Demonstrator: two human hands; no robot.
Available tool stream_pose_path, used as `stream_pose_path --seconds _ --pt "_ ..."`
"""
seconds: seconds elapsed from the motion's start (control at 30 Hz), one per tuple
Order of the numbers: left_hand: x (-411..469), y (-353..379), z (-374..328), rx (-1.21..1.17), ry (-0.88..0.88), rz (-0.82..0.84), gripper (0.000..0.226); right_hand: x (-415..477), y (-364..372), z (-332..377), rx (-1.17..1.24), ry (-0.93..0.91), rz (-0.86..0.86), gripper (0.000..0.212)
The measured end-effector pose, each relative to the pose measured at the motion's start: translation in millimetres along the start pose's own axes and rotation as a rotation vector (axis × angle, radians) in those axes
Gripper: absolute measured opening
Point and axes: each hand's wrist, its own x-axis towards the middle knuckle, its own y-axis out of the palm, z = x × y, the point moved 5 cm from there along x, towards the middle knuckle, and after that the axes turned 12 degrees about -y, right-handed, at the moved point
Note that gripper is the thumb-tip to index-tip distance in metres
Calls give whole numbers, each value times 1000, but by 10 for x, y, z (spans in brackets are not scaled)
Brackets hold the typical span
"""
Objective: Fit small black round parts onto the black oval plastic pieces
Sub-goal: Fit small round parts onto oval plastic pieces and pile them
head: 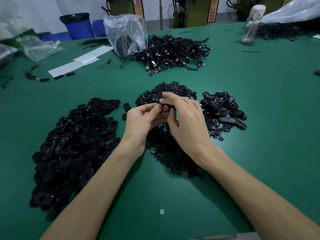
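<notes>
Fingers of L hand (143, 118) & R hand (187, 122) pinch oval piece (161, 106) (mostly hidden; long axis unclear).

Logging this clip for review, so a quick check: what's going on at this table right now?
A person is assembling with bare hands over a green table. The left hand and right hand together pinch one black piece above the heap of small round parts. The fingers hide whether a round part is seated on it. A large pile of oval pieces lies on the left, and a smaller pile on the right.
</notes>
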Motion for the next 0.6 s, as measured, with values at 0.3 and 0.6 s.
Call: stream_pose_path --seconds 0.3,0.6 --pt "-7 82 -17 162 62 46 11 -7 -29 -192 177 162 -65 21" --pt "11 90 12 300 78 0 15 -20 -12 -166 272 267 -62 7"
